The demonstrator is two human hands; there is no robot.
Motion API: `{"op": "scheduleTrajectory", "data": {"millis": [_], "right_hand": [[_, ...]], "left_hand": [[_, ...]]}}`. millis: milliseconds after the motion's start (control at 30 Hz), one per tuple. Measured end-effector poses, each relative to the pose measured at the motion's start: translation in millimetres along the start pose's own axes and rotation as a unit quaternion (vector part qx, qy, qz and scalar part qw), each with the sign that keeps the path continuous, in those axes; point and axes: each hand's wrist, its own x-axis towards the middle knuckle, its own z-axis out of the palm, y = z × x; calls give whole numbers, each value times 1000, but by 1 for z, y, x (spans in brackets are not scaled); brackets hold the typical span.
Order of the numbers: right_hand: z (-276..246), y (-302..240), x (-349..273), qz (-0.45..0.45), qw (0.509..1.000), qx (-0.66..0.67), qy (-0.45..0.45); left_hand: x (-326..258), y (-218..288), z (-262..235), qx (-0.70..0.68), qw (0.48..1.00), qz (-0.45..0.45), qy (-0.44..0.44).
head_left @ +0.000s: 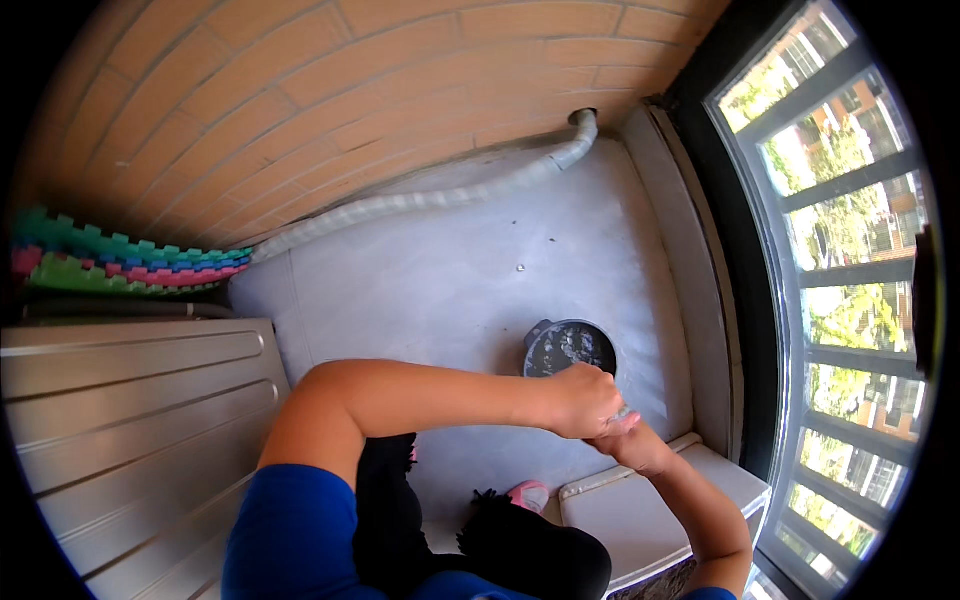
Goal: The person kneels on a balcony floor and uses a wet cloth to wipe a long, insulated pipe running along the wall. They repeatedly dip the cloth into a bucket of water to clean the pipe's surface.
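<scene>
My left hand [583, 402] is closed, and its forearm reaches across from the left, over the near side of a dark grey bucket [529, 345]. Against it, a little nearer and to the right, my right hand [632, 447] is closed too. A small pale, wet-looking piece of something [625, 412] shows between the two hands; most of it is hidden by the fingers, so its kind is unclear. Water with whitish foam [575, 348] fills the bottom of the bucket, which stands upright on the floor just beyond my hands.
A pale hose [420, 200] runs along the brick wall [400, 80] into a hole. Coloured foam mats [130, 262] stack at the left above a ridged metallic panel [140, 390]. A barred window [840, 270] lines the right. A white cabinet [640, 510] and a pink shoe [531, 495] are near me.
</scene>
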Motion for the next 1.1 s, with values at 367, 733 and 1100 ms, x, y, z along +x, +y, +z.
{"op": "scheduleTrajectory", "data": {"millis": [367, 733, 1100], "right_hand": [[-20, 77, 98, -33, 763, -581, 280], [7, 7, 81, -160, 951, -196, 179], [79, -48, 127, 21, 994, 107, 13]], "left_hand": [[42, -99, 111, -261, 820, -458, 223], [-37, -88, 11, -121, 934, -269, 203], [-147, -85, -22, -389, 855, -245, 239]]}}
